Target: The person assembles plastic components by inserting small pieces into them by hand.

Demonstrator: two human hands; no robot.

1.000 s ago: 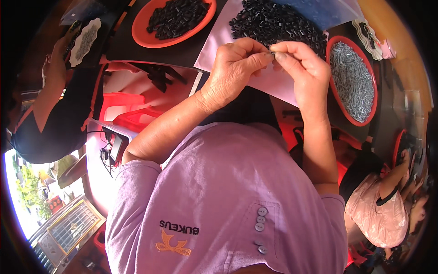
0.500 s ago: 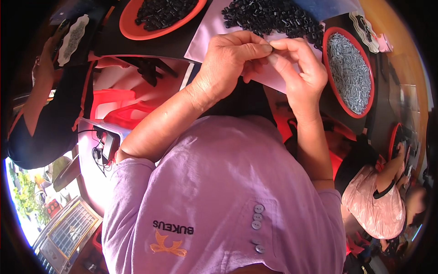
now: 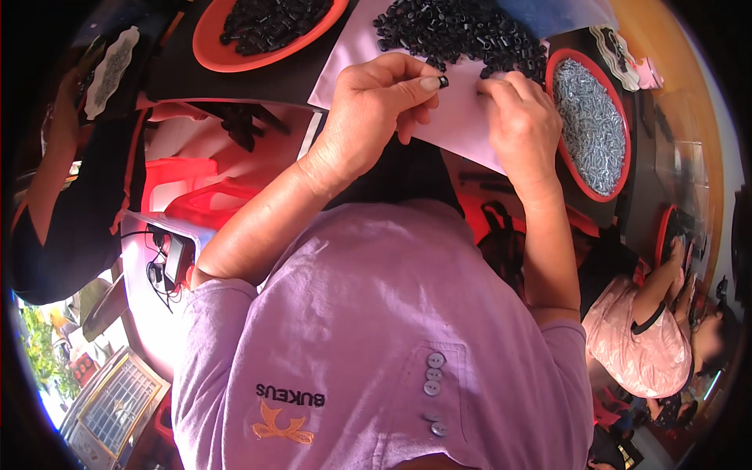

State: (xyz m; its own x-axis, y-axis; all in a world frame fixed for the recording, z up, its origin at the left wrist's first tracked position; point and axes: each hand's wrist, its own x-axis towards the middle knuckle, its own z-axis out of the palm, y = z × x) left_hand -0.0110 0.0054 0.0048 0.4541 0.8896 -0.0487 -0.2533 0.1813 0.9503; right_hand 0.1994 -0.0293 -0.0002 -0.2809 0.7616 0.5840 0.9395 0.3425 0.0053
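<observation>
Between thumb and forefinger, my left hand (image 3: pixel 376 106) pinches a small black plastic piece (image 3: pixel 443 81), its ring-like end showing past the thumb. My right hand (image 3: pixel 523 117) is apart from it, fingers curled downward over the pink sheet (image 3: pixel 462 133) at the near edge of a heap of small black parts (image 3: pixel 462 31). Its fingertips are bent together, and what they hold, if anything, is hidden. Just right of that hand stands a red basin (image 3: pixel 627 149) filled with small silvery metal pieces that look like screws.
At the far left, an orange-red bowl (image 3: pixel 205 55) holds more black parts on the dark table (image 3: pixel 176 82). Wavy-edged white trays (image 3: pixel 112 74) lie at both sides. Other people sit at left and right, one in a pink top (image 3: pixel 642 345). Red plastic stools (image 3: pixel 184 168) stand below.
My hands, together at the fingertips before, have parted. The right one has turned down toward the black heap, while the left keeps a black piece, now visible.
</observation>
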